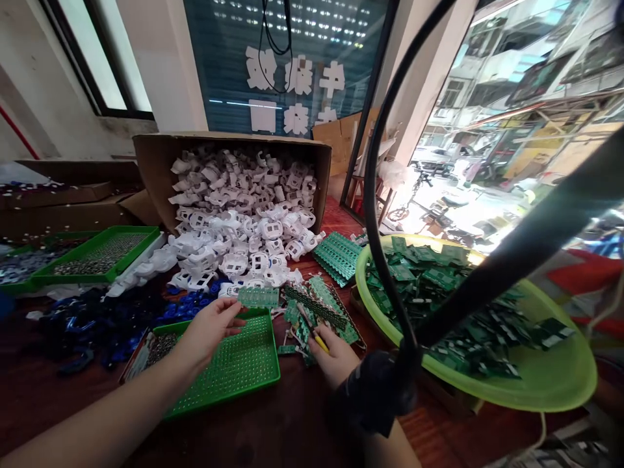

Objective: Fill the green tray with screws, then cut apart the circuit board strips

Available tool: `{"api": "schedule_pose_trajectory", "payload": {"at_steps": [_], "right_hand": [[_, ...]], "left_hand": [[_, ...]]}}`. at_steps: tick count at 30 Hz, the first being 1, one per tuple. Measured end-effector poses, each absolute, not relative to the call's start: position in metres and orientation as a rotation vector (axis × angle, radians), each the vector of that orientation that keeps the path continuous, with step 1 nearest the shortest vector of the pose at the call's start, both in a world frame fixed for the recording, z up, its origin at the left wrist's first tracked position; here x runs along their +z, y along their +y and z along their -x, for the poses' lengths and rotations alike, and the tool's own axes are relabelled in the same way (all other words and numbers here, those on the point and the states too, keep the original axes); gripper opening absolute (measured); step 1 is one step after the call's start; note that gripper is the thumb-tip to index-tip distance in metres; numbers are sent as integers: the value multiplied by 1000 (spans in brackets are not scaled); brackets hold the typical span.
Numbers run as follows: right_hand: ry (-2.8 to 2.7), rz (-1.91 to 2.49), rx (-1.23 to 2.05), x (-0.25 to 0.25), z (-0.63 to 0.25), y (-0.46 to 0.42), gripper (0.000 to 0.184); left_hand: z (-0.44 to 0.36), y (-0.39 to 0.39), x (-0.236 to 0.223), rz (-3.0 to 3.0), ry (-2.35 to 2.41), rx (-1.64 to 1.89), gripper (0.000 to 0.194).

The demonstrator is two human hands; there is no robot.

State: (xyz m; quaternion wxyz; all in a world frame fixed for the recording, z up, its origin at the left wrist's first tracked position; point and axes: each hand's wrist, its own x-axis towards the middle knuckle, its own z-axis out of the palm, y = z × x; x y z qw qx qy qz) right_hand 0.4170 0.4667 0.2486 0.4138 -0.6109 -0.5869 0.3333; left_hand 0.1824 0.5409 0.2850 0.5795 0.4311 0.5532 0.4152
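My left hand (pixel 214 328) is above the green perforated tray (pixel 244 351), its thumb and fingers closed at the left end of a pale green circuit board panel (pixel 258 297). In my right hand (pixel 336 357) is a slim yellow-handled tool (pixel 320 342); its thin end points forward and left, and its exact kind is unclear. Beneath and ahead of that tool lies a jumble of green circuit board strips (pixel 324 305). White plastic shells (pixel 258 253) spill toward both hands from a cardboard box (pixel 153 175).
On the right, a yellow-green basin (pixel 560 383) holds many small boards. A black cable-wrapped arm (pixel 497 266) crosses in front of it. Stacked board panels (pixel 338 257) lie behind. Leftward are dark blue plastic parts (pixel 102 325) and a green tray of small metal pieces (pixel 139 229).
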Motion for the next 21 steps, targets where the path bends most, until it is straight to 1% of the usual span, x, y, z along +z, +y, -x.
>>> {"api": "schedule_pose_trajectory", "payload": {"at_steps": [5,11,16,20,21], "right_hand": [[-1327,1569,854,245,-414,464,31],[-1181,1559,890,248,-405,459,35],[-1249,1493,1009,248,-407,458,33],[-1336,1468,1020,247,-404,457,36],[-1364,1454,1033,247,-404,456,37]], "left_hand": [[-148,516,274,-828,1420,997,37],[-164,495,265,-789,1428,782,42],[-168,500,263,-1144,1608,536,32],[-159,502,277,-1345,1786,507,39],[-160,501,283,-1455,1824,526,37]]}}
